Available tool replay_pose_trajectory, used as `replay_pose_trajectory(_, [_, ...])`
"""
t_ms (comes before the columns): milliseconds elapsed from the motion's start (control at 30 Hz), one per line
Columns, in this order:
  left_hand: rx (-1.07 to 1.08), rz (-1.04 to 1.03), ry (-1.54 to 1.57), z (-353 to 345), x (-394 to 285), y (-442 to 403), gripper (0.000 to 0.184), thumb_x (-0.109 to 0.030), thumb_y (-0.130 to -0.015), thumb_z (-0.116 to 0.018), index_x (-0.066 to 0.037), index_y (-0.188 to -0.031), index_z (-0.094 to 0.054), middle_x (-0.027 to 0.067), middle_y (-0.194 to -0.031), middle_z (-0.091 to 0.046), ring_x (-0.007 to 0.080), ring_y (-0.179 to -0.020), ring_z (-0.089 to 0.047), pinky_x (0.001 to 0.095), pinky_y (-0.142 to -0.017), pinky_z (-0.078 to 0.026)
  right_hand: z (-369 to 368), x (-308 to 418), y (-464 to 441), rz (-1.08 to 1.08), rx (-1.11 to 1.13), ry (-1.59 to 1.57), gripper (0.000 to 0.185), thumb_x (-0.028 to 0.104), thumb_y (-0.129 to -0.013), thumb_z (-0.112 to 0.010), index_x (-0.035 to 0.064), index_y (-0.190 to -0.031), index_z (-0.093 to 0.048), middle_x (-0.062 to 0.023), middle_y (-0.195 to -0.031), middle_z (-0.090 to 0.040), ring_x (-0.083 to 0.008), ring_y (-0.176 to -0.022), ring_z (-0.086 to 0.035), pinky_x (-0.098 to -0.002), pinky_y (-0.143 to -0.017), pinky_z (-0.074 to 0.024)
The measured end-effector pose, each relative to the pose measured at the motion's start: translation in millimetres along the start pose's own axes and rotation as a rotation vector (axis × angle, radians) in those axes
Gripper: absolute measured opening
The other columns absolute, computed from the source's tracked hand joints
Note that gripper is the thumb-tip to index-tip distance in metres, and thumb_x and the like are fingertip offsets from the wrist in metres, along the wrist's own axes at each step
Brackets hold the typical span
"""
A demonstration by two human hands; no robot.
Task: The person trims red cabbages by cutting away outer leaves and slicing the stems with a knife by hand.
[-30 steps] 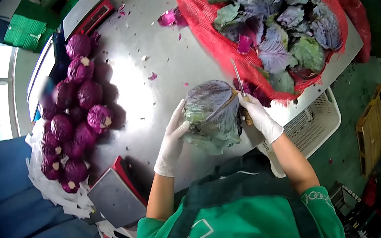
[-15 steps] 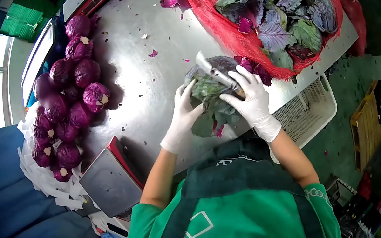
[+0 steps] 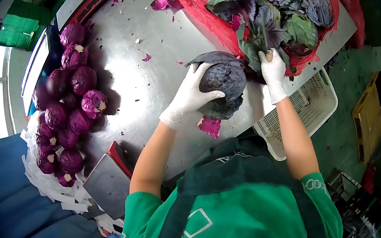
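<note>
My left hand [image 3: 192, 93], in a white glove, is closed round the near-left side of a dark purple cabbage [image 3: 226, 77] that still wears its outer leaves. The cabbage rests on the metal table. To its right, my gloved right hand [image 3: 273, 72] grips a knife [image 3: 269, 56] by the handle, its blade pointing away from me toward the sack and blurred against the leaves. A green leaf [image 3: 252, 54] hangs just left of this hand; whether the fingers touch it I cannot tell. A torn purple leaf [image 3: 210, 127] lies beneath the cabbage's near edge.
A red mesh sack [image 3: 201, 8] full of leafy cabbages [image 3: 302, 28] lies at the far right. Several peeled purple cabbages [image 3: 84, 80] are grouped on the left. Scales [image 3: 109, 184] stand near and far. A white crate [image 3: 319, 113] sits below the table's right edge.
My right hand has moved right with the knife, from the cabbage to the sack's edge. The loose green leaves have left the cabbage top. My left hand now holds the cabbage alone.
</note>
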State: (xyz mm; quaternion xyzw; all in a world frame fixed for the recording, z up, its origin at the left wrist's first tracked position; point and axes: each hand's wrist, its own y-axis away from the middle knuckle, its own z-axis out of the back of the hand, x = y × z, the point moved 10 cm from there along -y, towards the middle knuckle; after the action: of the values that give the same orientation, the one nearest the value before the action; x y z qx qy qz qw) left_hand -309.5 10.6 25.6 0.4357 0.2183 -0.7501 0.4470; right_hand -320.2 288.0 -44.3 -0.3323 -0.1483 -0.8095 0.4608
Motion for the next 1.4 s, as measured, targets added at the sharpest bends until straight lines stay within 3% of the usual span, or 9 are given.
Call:
replay_pose_trajectory(267, [-0.052,0.049,-0.029,12,11,9,0.089,-0.031,-0.065,-0.09,0.004,-0.13,-0.039,0.0243,-0.125,-0.048,0.0368,-0.12,-0.049,0.0433,-0.104,-0.041,58,46,-1,0.195,-0.013,-0.094,0.044,0.043,-0.082,-0.074,0.0033,-0.1,-0.065,-0.014,-0.084,-0.065,-0.0349,-0.077,-0.063,-0.0439,-0.073,-0.0497])
replay_pose_trajectory(333, [-0.04,0.063,-0.066,5,7,1,0.089,-0.033,-0.066,-0.09,0.007,-0.128,-0.04,0.0242,-0.126,-0.05,0.0327,-0.12,-0.052,0.0413,-0.103,-0.042,50,59,37,0.011,0.252,-0.43,0.052,0.039,-0.077,-0.08,0.0039,-0.11,-0.062,-0.0125,-0.094,-0.063,-0.031,-0.089,-0.063,-0.042,-0.081,-0.0495])
replay_pose_trajectory(400, [-0.117,0.105,-0.098,1,7,-12,0.094,-0.04,-0.062,-0.09,0.006,-0.126,-0.039,0.0266,-0.12,-0.05,0.0398,-0.117,-0.051,0.0463,-0.099,-0.043,45,97,85,0.483,0.207,-0.362,0.064,0.035,-0.073,-0.084,0.0046,-0.122,-0.056,-0.0126,-0.107,-0.059,-0.0304,-0.103,-0.059,-0.0412,-0.089,-0.0484])
replay_pose_trajectory(467, [-0.135,0.138,-0.085,-1,8,-25,0.092,-0.043,-0.064,-0.089,0.005,-0.126,-0.041,0.0285,-0.121,-0.05,0.0414,-0.115,-0.053,0.0464,-0.098,-0.045,20,97,114,0.36,0.291,-0.269,0.073,0.035,-0.071,-0.086,0.0064,-0.128,-0.052,-0.0138,-0.116,-0.054,-0.0328,-0.113,-0.054,-0.0406,-0.095,-0.0463])
replay_pose_trajectory(667, [-0.104,0.137,-0.03,0,9,-43,0.071,-0.038,-0.075,-0.083,-0.003,-0.129,-0.054,0.024,-0.125,-0.053,0.0366,-0.117,-0.054,0.0427,-0.1,-0.045,10,52,83,0.061,0.082,-0.417,0.026,0.017,-0.08,-0.078,0.0067,-0.097,-0.062,-0.0091,-0.088,-0.063,-0.0274,-0.072,-0.066,-0.037,-0.064,-0.0517])
replay_pose_trajectory(733, [-0.103,0.189,0.001,0,10,-43,0.07,-0.037,-0.075,-0.083,-0.002,-0.129,-0.055,0.0238,-0.126,-0.052,0.0353,-0.118,-0.053,0.0421,-0.1,-0.045,26,61,73,0.305,-0.151,-0.311,0.02,0.016,-0.083,-0.075,0.0073,-0.09,-0.059,-0.0106,-0.082,-0.061,-0.031,-0.069,-0.064,-0.0402,-0.06,-0.0496])
replay_pose_trajectory(1067, [-0.034,-0.015,0.048,16,38,-10,0.068,-0.03,-0.077,-0.082,0.002,-0.128,-0.052,0.0176,-0.121,-0.057,0.0302,-0.115,-0.056,0.0399,-0.102,-0.043,-13,15,15,0.213,-0.06,0.043,0.023,0.029,-0.087,-0.064,0.0103,-0.099,-0.059,-0.0105,-0.092,-0.063,-0.0357,-0.079,-0.065,-0.0476,-0.068,-0.0514])
replay_pose_trajectory(1167, [0.04,0.192,0.043,21,57,-8,0.071,-0.034,-0.072,-0.085,0.002,-0.124,-0.053,0.0209,-0.121,-0.056,0.0313,-0.113,-0.057,0.0409,-0.1,-0.045,13,28,17,0.051,0.174,-0.002,0.052,0.047,-0.084,-0.069,0.0075,-0.116,-0.057,-0.0144,-0.101,-0.065,-0.0347,-0.092,-0.066,-0.0456,-0.077,-0.0517])
replay_pose_trajectory(1400, [0.004,0.057,-0.225,3,-3,-44,0.089,-0.038,-0.065,-0.088,0.002,-0.131,-0.043,0.0248,-0.126,-0.048,0.0366,-0.118,-0.052,0.0429,-0.101,-0.044,90,69,95,0.336,0.104,-0.295,0.027,0.023,-0.097,-0.054,0.0051,-0.117,-0.056,-0.0195,-0.093,-0.065,-0.0402,-0.082,-0.064,-0.0459,-0.07,-0.0513])
